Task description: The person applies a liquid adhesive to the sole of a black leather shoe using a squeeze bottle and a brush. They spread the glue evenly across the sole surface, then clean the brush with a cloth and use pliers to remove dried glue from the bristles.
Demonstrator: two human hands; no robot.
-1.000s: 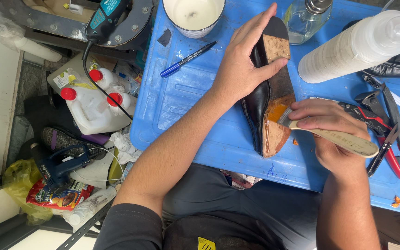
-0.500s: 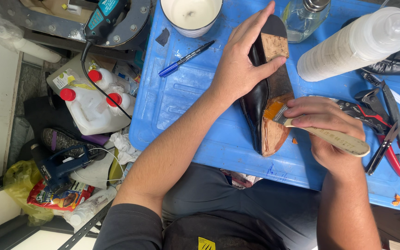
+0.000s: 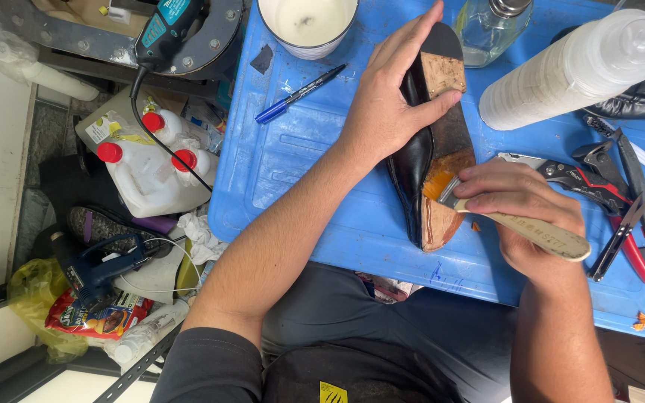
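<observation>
A black shoe (image 3: 412, 168) lies sole-up on a blue plastic surface (image 3: 315, 172). My left hand (image 3: 390, 104) presses down on it near the heel, thumb across the sole. My right hand (image 3: 520, 205) grips a brush with a pale wooden handle (image 3: 539, 235). Its bristles touch the front of the sole, where an orange wet patch (image 3: 442, 179) spreads over the tan leather. The brush head is partly hidden by my fingers.
A white bowl of pale liquid (image 3: 307, 22), a glass jar (image 3: 490, 30) and a white squeeze bottle (image 3: 569, 67) stand at the back. A blue marker (image 3: 300, 93) lies at left. Red-handled pliers and cutters (image 3: 636, 224) lie at right. White jugs with red caps (image 3: 143, 160) and a power tool (image 3: 95, 265) sit on the floor.
The brush has slid up the front of the sole toward the heel, and the orange wet patch has spread slightly. My left hand stays in place on the shoe.
</observation>
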